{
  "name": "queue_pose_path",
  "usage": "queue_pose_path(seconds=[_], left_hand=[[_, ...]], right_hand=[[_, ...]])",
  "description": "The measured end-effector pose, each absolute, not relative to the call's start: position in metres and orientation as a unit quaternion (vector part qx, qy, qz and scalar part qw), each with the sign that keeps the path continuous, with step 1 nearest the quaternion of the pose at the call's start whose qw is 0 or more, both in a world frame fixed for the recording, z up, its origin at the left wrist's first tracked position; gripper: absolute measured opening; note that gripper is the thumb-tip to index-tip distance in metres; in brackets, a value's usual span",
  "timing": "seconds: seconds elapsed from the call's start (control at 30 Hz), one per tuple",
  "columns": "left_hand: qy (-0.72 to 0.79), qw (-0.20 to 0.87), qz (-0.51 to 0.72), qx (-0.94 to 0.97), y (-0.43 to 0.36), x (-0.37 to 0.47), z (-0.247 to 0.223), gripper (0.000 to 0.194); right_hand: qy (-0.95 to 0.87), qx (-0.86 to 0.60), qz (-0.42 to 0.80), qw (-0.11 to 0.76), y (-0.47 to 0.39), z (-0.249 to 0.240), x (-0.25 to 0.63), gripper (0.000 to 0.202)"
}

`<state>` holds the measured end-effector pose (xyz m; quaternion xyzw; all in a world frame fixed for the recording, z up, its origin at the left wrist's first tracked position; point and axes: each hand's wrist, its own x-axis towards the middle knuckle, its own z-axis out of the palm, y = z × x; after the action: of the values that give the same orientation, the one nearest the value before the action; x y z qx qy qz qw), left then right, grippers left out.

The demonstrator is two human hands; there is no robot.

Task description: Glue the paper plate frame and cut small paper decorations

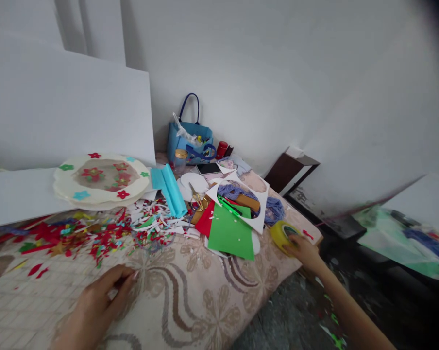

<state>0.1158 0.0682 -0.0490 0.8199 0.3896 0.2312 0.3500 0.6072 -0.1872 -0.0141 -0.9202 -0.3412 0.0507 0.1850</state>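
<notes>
At the right edge of the table, my right hand grips a roll of yellow tape, its fingers reaching in at the roll's hole. My left hand is over the patterned tablecloth at the lower left. Its thumb and fingertips are pressed together, and anything between them is too small to make out. Beyond that hand lie many red, white and green paper scraps. Nearer the tape are green sheets, a white cut-out frame and blue yarn.
Gold-handled scissors lie beside a rolled blue sheet. A flower-trimmed oval piece rests at the left before white boards. At the back stand a blue bag, a jar and a phone.
</notes>
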Motion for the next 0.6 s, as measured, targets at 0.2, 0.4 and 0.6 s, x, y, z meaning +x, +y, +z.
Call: queue_pose_path(seconds=[0.2,0.4,0.6], left_hand=[[0.377,0.360,0.236,0.820,0.069,0.120,-0.057,0.025],[0.340,0.402,0.245,0.814,0.055,0.144,-0.035,0.022],[0.293,0.530,0.255,0.754,0.028,0.181,-0.002,0.023]], right_hand=[[-0.249,-0.841,0.122,0.465,-0.178,0.021,0.570,0.045],[-0.185,-0.668,0.244,0.678,-0.139,0.041,0.492,0.040],[-0.100,-0.497,0.398,0.765,-0.106,0.042,0.428,0.030]])
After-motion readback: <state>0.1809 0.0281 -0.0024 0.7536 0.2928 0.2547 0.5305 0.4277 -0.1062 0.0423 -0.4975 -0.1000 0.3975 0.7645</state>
